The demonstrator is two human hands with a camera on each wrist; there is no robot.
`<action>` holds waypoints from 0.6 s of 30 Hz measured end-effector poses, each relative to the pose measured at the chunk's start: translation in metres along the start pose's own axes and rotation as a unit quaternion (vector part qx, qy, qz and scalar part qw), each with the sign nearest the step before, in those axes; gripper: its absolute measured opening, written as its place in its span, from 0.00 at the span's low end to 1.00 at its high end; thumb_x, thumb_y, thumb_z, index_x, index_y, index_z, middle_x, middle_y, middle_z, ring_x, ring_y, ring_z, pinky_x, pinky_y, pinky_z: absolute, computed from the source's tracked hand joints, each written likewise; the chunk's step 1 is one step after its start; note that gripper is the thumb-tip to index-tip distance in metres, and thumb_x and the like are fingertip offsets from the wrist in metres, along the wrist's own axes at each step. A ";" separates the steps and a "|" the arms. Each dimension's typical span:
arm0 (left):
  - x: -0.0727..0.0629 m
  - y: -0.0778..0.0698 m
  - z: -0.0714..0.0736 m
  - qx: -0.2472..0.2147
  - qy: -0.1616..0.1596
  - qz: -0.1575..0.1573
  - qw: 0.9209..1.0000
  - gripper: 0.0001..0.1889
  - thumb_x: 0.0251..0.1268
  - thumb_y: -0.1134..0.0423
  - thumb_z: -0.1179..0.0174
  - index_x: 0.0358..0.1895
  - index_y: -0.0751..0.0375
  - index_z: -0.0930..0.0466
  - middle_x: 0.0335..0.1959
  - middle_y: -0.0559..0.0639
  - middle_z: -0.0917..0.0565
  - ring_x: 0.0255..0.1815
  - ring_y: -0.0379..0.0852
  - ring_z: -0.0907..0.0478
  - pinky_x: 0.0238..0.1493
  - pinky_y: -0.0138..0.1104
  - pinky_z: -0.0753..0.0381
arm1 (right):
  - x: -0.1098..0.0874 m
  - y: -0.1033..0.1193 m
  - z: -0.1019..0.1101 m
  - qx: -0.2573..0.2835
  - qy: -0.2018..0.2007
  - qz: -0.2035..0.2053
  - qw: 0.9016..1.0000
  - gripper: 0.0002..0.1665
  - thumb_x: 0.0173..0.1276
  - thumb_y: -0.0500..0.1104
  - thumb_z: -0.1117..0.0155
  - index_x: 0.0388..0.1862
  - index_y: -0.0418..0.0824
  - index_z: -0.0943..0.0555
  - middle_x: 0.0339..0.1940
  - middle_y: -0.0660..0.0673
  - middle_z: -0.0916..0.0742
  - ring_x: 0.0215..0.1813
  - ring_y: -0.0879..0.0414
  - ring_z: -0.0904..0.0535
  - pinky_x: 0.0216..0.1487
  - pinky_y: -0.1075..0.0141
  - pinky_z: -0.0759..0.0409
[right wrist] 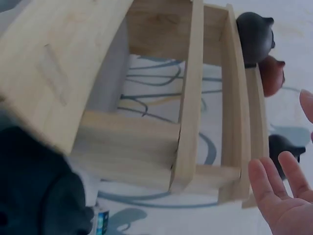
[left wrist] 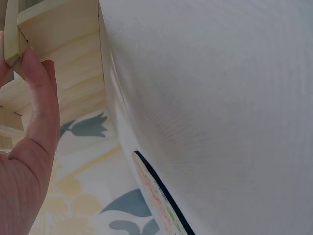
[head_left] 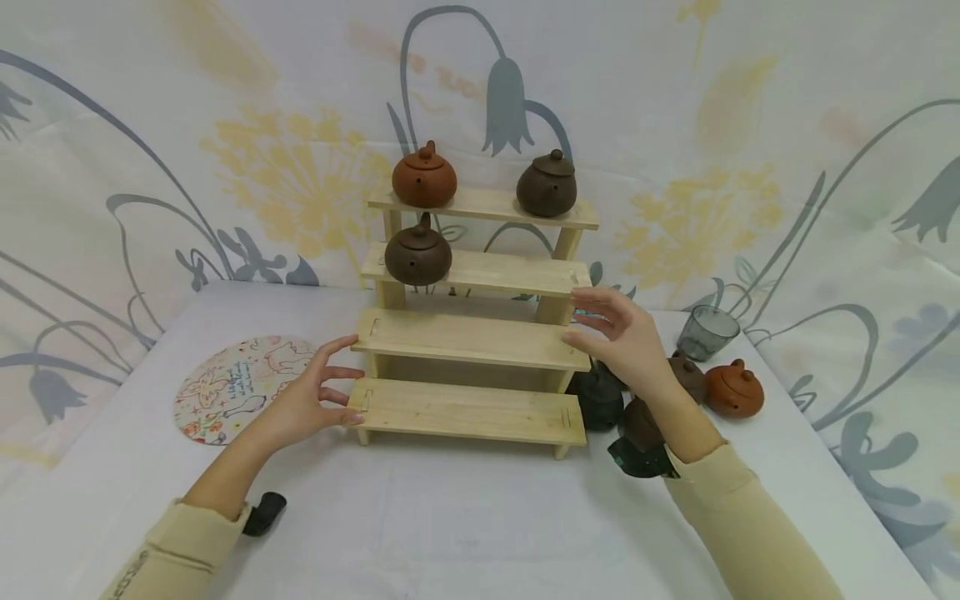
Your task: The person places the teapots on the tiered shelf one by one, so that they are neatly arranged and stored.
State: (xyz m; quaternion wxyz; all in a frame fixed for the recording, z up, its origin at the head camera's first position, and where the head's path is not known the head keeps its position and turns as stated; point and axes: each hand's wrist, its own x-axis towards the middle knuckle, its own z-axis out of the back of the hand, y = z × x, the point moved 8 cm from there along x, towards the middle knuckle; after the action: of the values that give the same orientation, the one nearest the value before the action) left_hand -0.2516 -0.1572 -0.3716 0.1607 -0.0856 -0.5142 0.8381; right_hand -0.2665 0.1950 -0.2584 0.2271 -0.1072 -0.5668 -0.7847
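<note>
A stepped four-tier wooden display stand (head_left: 472, 337) faces me. My left hand (head_left: 318, 392) is at the left ends of its two lower boards; in the left wrist view, the thumb and a finger pinch a board end (left wrist: 13, 34). At the right ends of the middle boards is my right hand (head_left: 618, 333), fingers spread and holding nothing. A reddish-brown teapot (head_left: 424, 179) and a dark brown teapot (head_left: 547, 187) sit on the top tier. Another dark brown teapot (head_left: 417, 254) sits at the left of the second tier.
Right of the stand, partly behind my right arm, are a black teapot (head_left: 600, 398), brown teapots (head_left: 688, 377) and an orange-brown teapot (head_left: 735, 392). A clear glass cup (head_left: 707, 333) stands behind them. A round patterned mat (head_left: 240, 383) lies on the left of the white-covered table (head_left: 450, 525).
</note>
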 end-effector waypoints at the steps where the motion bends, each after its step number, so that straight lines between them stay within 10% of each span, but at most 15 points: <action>1: 0.000 0.000 0.000 0.001 0.000 -0.003 1.000 0.52 0.49 0.71 0.30 0.73 0.45 0.57 0.59 0.68 0.30 0.42 0.55 0.22 0.35 0.39 0.23 | -0.004 -0.002 0.004 -0.001 -0.005 -0.009 1.000 0.29 0.57 0.30 0.33 0.58 0.31 0.29 0.57 0.37 0.25 0.56 0.56 0.26 0.55 0.59 0.28; 18: -0.001 0.001 0.000 -0.006 0.002 -0.006 1.000 0.52 0.49 0.72 0.31 0.73 0.45 0.57 0.59 0.68 0.30 0.42 0.55 0.22 0.35 0.38 0.22 | -0.069 -0.029 0.069 -0.062 -0.077 -0.083 0.992 0.26 0.59 0.34 0.33 0.57 0.41 0.25 0.52 0.56 0.21 0.51 0.67 0.24 0.46 0.75 0.26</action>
State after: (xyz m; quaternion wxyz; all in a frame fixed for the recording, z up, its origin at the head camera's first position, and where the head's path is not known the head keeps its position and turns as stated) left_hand -0.2512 -0.1577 -0.3723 0.1663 -0.0852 -0.5192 0.8340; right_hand -0.2266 0.2834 -0.2890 0.1097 -0.1332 -0.5399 -0.8238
